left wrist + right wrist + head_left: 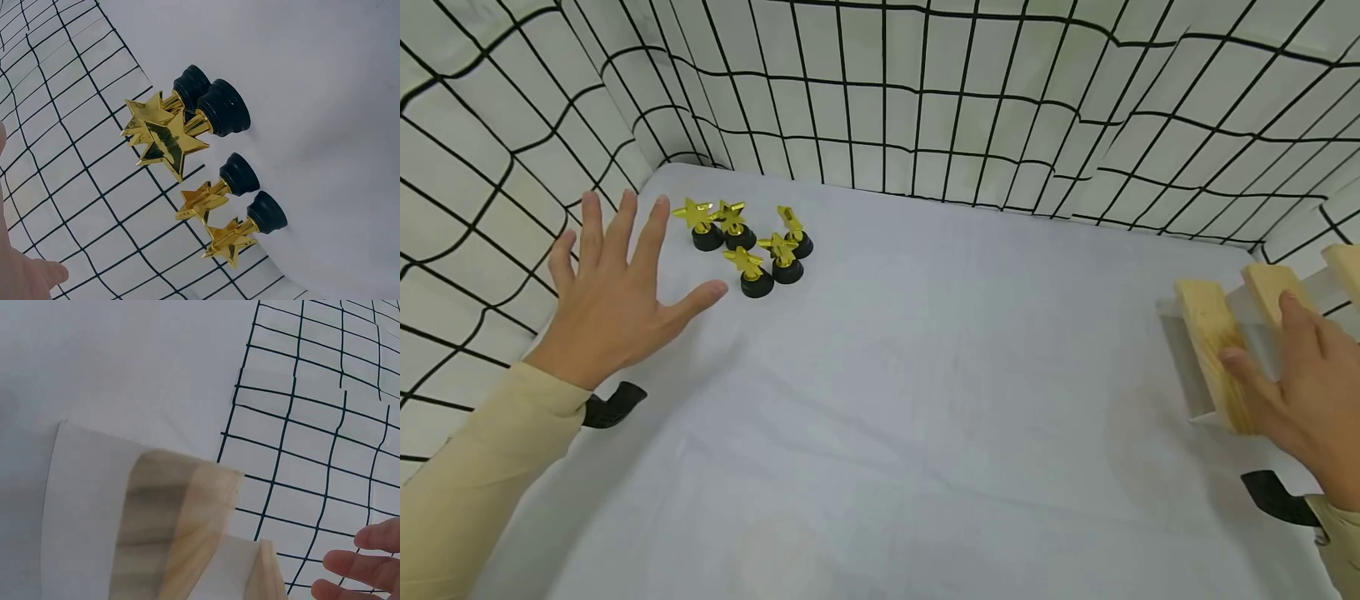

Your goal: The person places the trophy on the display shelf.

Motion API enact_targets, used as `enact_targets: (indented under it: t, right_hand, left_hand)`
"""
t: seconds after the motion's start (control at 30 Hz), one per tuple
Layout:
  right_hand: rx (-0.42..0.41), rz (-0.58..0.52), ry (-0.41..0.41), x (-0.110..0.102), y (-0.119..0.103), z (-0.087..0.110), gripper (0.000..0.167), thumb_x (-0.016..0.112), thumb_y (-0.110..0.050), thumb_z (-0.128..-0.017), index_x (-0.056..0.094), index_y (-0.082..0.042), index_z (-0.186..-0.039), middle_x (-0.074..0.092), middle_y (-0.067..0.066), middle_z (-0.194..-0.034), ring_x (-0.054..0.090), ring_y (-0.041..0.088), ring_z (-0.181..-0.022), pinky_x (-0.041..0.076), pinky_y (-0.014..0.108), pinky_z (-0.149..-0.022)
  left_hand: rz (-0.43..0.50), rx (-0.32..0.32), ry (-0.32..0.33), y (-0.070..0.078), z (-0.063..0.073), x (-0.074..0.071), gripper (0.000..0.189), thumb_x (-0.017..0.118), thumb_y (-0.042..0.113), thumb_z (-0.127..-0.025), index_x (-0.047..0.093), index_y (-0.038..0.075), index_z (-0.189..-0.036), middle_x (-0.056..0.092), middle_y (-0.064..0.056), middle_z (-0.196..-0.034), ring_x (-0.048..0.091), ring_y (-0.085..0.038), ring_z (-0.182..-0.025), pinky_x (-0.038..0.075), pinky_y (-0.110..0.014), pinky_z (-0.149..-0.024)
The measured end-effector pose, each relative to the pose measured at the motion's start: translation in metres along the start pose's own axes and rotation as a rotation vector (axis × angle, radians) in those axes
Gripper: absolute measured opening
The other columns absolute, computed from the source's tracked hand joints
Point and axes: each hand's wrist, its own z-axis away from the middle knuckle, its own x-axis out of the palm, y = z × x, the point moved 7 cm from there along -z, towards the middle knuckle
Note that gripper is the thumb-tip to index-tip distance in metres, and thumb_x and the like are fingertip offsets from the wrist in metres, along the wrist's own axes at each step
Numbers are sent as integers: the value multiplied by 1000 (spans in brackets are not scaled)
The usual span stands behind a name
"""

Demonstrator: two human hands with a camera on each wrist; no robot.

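Note:
Several small trophies, each a gold star on a round black base, stand in a group at the back left; the nearest trophy (756,284) is beside my left thumb. My left hand (612,287) hovers left of them with its fingers spread, holding nothing. In the left wrist view a trophy (224,107) shows large, apart from the fingers at the left edge. At the far right my right hand (1311,392) is over a pale wooden slat (1212,350), fingers loosely extended. The right wrist view shows those fingers (359,565) apart from the slat; contact by the thumb cannot be told.
Black wire grid (917,117) over white walls encloses the back and both sides. A white cloth (925,375) covers the surface, slightly wrinkled. More slats, such as the second wooden slat (1273,287), stand on a white sheet (81,506) at the right.

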Motion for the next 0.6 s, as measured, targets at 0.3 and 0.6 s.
enact_targets:
  t: [0.3,0.6]
  right_hand:
    - [160,-95,6,-1,22,14,100,33,-76,-99,30,6,-157,43,45,-137,46,61,-116,51,67,-88]
    - [211,-110,14,-3,27,14,98,36,-72,-101,33,12,-152,44,41,-118,45,54,-91,31,28,-61]
  left_hand:
    - [8,33,36,7,-7,-12,108,49,78,-92,4,15,-168,-2,-22,-175,-17,-45,-161,2,-77,-121]
    - [5,59,84,12,-10,-24,113,53,77,-90,6,9,-167,4,-23,-174,-10,-45,-162,5,-74,-121]
